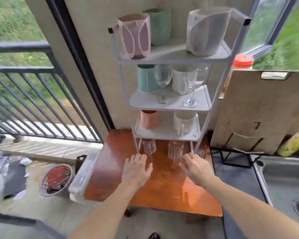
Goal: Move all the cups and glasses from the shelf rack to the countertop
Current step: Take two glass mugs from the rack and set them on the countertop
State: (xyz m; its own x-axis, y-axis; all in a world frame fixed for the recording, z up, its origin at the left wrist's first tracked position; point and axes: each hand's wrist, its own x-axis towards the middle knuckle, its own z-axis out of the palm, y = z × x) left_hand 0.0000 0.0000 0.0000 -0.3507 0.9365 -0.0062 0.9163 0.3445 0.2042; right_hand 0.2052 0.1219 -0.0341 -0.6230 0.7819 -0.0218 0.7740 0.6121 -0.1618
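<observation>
glasses (175, 150) under shelf rack (169, 107) edge; both hands (136, 169) near, empty.

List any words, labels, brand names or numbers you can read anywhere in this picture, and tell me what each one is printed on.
No text can be read in this view.
The yellow bottle at the right edge carries a reddish label, too blurred to read.
The red-lidded plastic jar behind the board shows no legible print.
The cups and glasses on the white shelf rack look unmarked.
</observation>
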